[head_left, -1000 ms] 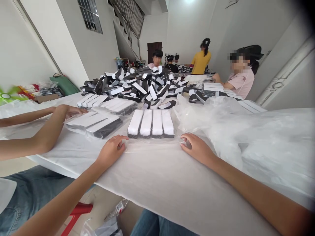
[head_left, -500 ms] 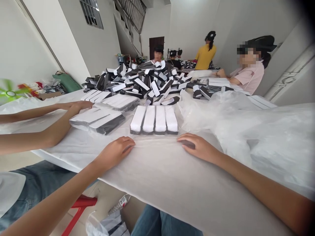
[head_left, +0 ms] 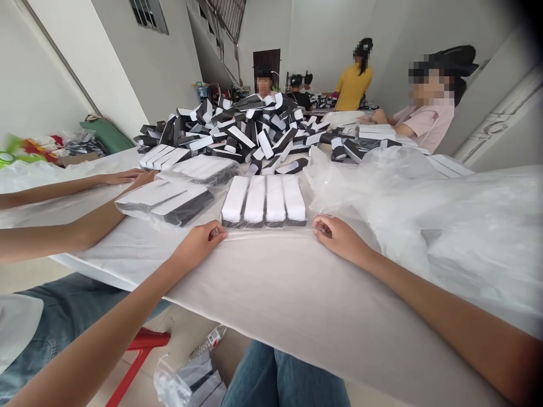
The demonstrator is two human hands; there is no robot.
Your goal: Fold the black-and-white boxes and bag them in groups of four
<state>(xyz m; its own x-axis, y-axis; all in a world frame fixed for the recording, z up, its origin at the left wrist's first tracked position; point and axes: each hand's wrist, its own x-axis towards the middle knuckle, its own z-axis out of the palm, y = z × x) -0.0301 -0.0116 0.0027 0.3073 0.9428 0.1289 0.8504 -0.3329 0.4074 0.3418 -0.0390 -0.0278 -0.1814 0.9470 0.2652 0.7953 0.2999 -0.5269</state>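
Note:
A row of several long white boxes with black sides [head_left: 263, 200] lies inside a clear plastic bag [head_left: 267, 233] on the white-covered table [head_left: 271, 294]. My left hand [head_left: 198, 244] pinches the bag's near edge at the left corner. At the right corner my right hand [head_left: 339, 237] pinches the same edge. Both hands are closed on the film just in front of the boxes.
A person seated at my left has both hands [head_left: 134, 177] on another bagged bundle of boxes [head_left: 164, 200]. A big heap of loose black-and-white boxes [head_left: 241, 138] fills the table's middle. Crumpled clear plastic bags [head_left: 424, 203] pile up on the right. Other people work at the far end.
My hands went from resting flat on the bag's open end to pinching its edge, closer to the boxes. The neighbour's hands slid further along their bundle.

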